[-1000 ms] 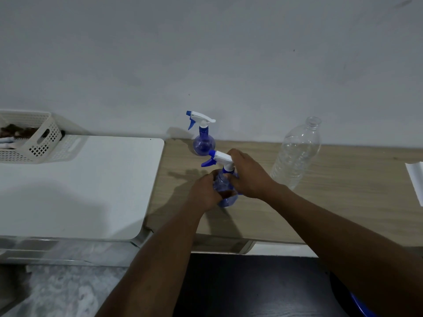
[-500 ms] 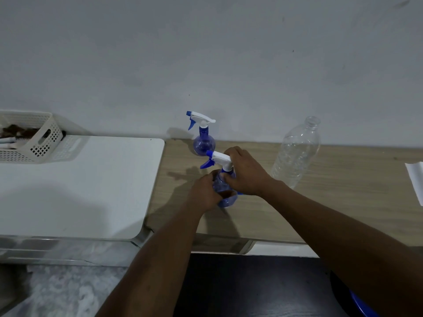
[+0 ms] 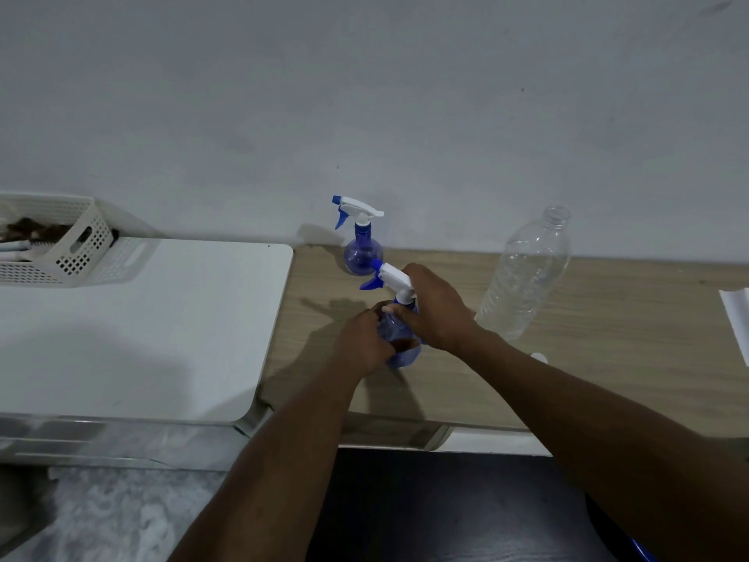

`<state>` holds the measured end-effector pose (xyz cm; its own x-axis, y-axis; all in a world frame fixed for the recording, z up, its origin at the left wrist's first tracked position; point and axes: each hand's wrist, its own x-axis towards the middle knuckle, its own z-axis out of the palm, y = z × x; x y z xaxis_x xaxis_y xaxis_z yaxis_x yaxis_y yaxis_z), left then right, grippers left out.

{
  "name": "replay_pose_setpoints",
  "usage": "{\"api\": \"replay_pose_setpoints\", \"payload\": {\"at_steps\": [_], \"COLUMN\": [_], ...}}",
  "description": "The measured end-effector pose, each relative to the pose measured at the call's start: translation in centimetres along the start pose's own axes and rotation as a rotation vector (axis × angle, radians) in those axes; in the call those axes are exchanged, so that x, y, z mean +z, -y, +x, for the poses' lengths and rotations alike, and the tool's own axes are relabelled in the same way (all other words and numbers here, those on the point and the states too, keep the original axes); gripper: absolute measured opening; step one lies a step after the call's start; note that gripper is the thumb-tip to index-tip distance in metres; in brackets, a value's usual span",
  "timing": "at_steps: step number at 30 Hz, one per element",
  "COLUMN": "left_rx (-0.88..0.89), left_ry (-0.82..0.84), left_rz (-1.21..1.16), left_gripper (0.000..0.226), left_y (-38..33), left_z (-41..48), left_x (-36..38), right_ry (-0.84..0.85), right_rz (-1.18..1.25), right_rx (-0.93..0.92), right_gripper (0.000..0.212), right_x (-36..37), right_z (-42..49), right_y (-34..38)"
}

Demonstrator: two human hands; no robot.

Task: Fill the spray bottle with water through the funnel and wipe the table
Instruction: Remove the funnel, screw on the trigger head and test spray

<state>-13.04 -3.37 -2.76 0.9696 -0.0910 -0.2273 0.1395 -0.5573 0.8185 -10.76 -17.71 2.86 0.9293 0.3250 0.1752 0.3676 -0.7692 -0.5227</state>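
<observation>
Head view, starting at the far left: what was there?

— A white basket [image 3: 77,253] stood at the back corner of a white table [image 3: 142,326], against the wall [image 3: 364,95]; dark things lay inside it, too dim to name.

And next to that table?

— A wooden table [image 3: 608,379] butted against it; a second spray bottle [image 3: 362,253] stood upright near the wall, blue with a white trigger head, nozzle to the left.

Where was the spray bottle being worked on?

— Just in front of that one, near the wooden table's left end; the spray bottle [image 3: 399,338] was between both hands, tilted a little, nozzle to the left; whether its base touched the wood, I could not tell.

How were the hands?

— Close together, both clamped on it; the left hand [image 3: 364,342] wrapped the round blue body; the right hand [image 3: 437,310] gripped the neck just under the white head.

And to the right?

— A clear water bottle [image 3: 527,273] stood uncapped beside the right wrist; a small white piece [image 3: 539,357] lay by its base, half hidden by the forearm; a sheet of paper [image 3: 735,322] showed at the right edge.
</observation>
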Motion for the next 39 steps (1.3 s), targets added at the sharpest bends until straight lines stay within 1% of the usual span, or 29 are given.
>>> {"api": "replay_pose_setpoints", "payload": {"at_steps": [2, 4, 6, 7, 9, 11, 13, 16, 19, 22, 26, 28, 30, 31, 33, 35, 37, 38, 39], "left_rx": [0.009, 0.015, 0.010, 0.012, 0.031, 0.035, 0.029, 0.032, 0.033, 0.030, 0.049, 0.059, 0.024, 0.021, 0.049, 0.055, 0.001, -0.031, -0.069], "left_ry": [0.011, 0.013, 0.007, 0.007, 0.008, 0.011, 0.018, 0.006, 0.013, 0.011, 0.021, 0.082, 0.168, 0.223, 0.343, 0.434, 0.486, 0.506, 0.524], "left_rz": [-0.006, -0.029, -0.015, 0.013, 0.038, 0.013, 0.004, 0.012, -0.009, 0.008, -0.004, -0.040, -0.066, -0.069, -0.040, -0.024, -0.071, -0.089, -0.098], "left_gripper": [0.058, 0.056, 0.062, 0.064, 0.062, 0.058, 0.057, 0.060, 0.060, 0.065, 0.048, 0.050, 0.061, 0.067, 0.073, 0.067, 0.056, 0.057, 0.064], "left_y": [0.0, 0.1, 0.2, 0.2, 0.2, 0.2, 0.2, 0.2, 0.1, 0.0, 0.2, 0.4, -0.1, -0.6, -2.2, -3.9, -4.8, -4.9, -4.5], "left_z": [0.0, 0.0, -0.1, -0.1, -0.1, -0.1, 0.0, 0.0, -0.2, -0.2, -0.2, -0.1, 0.0, -0.1, -0.6, -1.4, -2.1, -2.3, -2.3], "left_x": [-0.2, -0.2, -0.1, 0.0, 0.1, -0.1, -0.2, -0.1, -0.2, -0.2, -0.4, -1.0, -1.9, -2.3, -2.8, -2.8, -2.5, -2.5, -2.5], "right_ry": [0.004, 0.050, 0.075, 0.066, 0.047, 0.024, 0.035, 0.073, 0.058, 0.042, 0.001, -0.040, -0.073, -0.071, -0.016, 0.040, 0.060, 0.073, 0.088], "right_rz": [-0.010, 0.006, 0.015, 0.000, -0.028, -0.020, -0.007, 0.019, 0.011, 0.021, 0.059, 0.174, 0.354, 0.422, 0.536, 0.654, 0.706, 0.708, 0.723], "right_rx": [-0.048, -0.080, -0.042, -0.026, -0.005, -0.048, -0.085, -0.035, -0.013, 0.000, 0.026, 0.059, 0.095, 0.091, 0.085, 0.131, 0.177, 0.187, 0.198], "right_gripper": [0.054, 0.052, 0.050, 0.051, 0.057, 0.061, 0.055, 0.048, 0.049, 0.048, 0.044, 0.041, 0.039, 0.038, 0.031, 0.022, 0.017, 0.018, 0.021], "right_x": [0.0, -0.4, -0.6, -0.5, -0.2, -0.2, -0.5, -0.6, -0.2, -0.1, -0.2, -0.3, -0.7, -1.0, -1.7, -2.5, -3.0, -3.2, -3.5], "right_z": [0.0, 0.0, 0.1, 0.2, 0.1, -0.1, -0.2, -0.2, -0.1, -0.3, -0.5, -0.7, -0.9, -0.8, -0.7, -0.6, -0.6, -0.8, -1.1], "right_y": [-0.2, -0.4, -0.4, -0.3, -0.3, -0.4, -0.5, -0.3, -0.1, 0.0, 0.0, -0.4, -0.6, -0.5, 0.3, 1.3, 1.7, 1.7, 1.6]}}
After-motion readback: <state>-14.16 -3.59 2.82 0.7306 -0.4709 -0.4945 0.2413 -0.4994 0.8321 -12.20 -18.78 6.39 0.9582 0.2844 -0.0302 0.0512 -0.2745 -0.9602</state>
